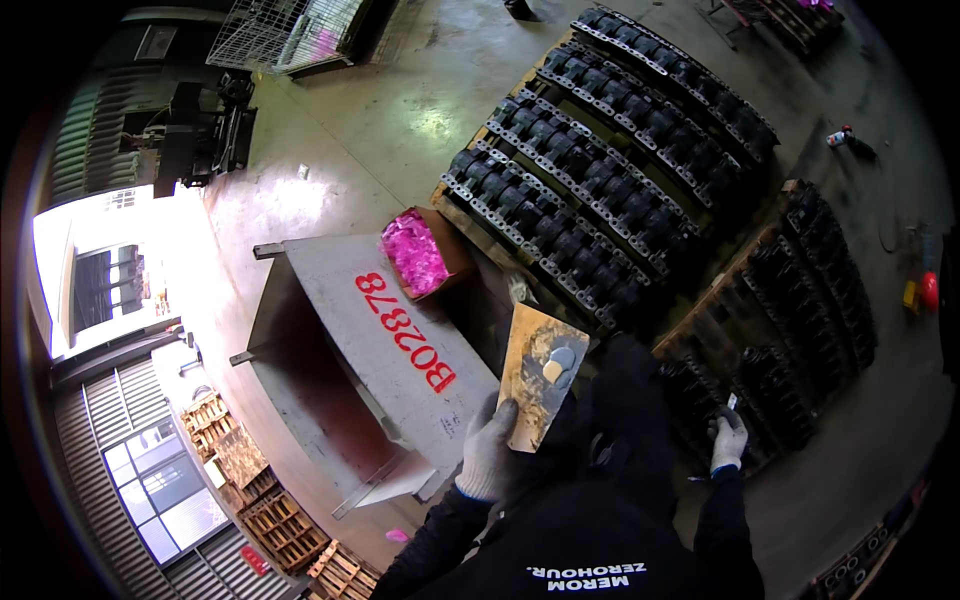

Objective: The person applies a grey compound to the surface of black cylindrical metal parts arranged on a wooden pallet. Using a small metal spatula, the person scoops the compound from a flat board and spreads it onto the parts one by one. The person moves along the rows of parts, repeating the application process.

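My left hand [486, 455], in a pale knit glove, is closed on the lower left corner of a tan rectangular board [523, 372]. Grey smears cover part of the board's face, and a round grey lump with a pale disc [556, 366] sits on it. Out to the right, my gloved right hand [728, 440] is closed around a small thin tool [732, 402]; only its light tip shows, so its kind is unclear. Beneath and beside that hand are dark metal castings [775, 385] in rows on a pallet.
More dark engine castings [570, 170] stand in long rows on a wooden pallet ahead. A large grey metal bin [330, 290] with red markings is at left, beside a cardboard box [450, 250] of pink plastic. Wooden pallets [285, 525] line the wall; a wire cage [270, 30] stands far left.
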The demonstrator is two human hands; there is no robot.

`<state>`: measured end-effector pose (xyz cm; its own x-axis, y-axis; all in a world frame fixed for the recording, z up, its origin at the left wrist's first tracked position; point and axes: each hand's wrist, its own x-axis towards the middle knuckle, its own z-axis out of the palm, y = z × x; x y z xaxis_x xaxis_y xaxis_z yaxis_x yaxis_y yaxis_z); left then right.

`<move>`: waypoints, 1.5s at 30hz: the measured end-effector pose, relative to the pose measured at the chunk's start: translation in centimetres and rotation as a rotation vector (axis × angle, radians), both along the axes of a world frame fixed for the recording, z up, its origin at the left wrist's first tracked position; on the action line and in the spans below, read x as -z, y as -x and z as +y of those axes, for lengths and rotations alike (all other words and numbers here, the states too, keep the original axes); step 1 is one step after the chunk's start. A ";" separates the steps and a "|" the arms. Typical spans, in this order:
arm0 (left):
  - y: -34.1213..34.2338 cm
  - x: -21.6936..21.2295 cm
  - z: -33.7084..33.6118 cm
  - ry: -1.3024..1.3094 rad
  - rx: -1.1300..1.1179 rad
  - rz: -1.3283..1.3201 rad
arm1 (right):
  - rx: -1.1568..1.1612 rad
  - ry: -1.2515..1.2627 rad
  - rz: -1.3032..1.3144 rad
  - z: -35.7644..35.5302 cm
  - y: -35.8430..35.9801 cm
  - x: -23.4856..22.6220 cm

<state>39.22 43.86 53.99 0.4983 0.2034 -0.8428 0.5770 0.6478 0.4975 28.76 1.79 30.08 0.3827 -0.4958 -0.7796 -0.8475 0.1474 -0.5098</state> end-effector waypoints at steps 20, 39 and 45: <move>-11.3 25.5 -2.9 0.011 0.639 -0.180 | -0.254 0.130 -0.071 14.3 -7.3 10.9; -11.0 40.9 -10.1 0.039 0.707 -0.213 | -0.205 0.148 0.040 16.1 -4.8 22.5; -11.2 40.2 -12.7 -0.046 0.887 -0.366 | -0.019 0.038 -0.024 13.1 -3.0 23.2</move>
